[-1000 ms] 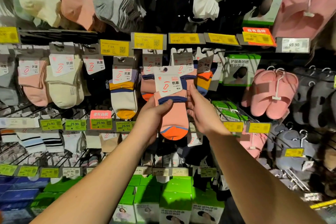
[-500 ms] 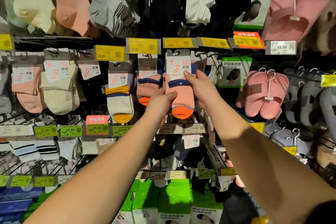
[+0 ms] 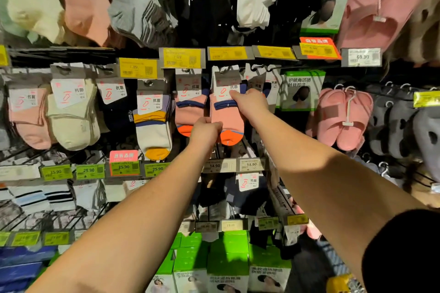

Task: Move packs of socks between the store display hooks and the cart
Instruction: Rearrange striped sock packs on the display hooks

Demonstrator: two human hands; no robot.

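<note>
1. My right hand (image 3: 252,104): grip clamped on the upper right edge of the sock pack (image 3: 226,112), thumb pressed across the navy cuff band just under the white label card.
2. My left hand (image 3: 205,131): grip closed on the lower left of the same pack, fingers curled round the pink foot just above the orange toe.
3. Sock pack: pink with navy cuff and orange toe, held upright against the display between both hands. The grey header card sits up at the hook (image 3: 225,69); I cannot tell whether it is threaded on.
4. Just left, touching or nearly so: a matching pink pack (image 3: 189,109) hanging on its own hook.
5. Further left: a cream, purple and mustard striped pack (image 3: 153,128), then cream socks (image 3: 73,121) and pink socks (image 3: 29,121).
6. Above the held pack: a row of yellow price tags (image 3: 182,57).
7. Right of my right hand: a green boxed face mask (image 3: 301,90), then pink slippers (image 3: 345,119) on a white hanger.
8. Below: 14.90 tags (image 3: 252,164) and green boxes (image 3: 228,254) on the bottom shelf.
</note>
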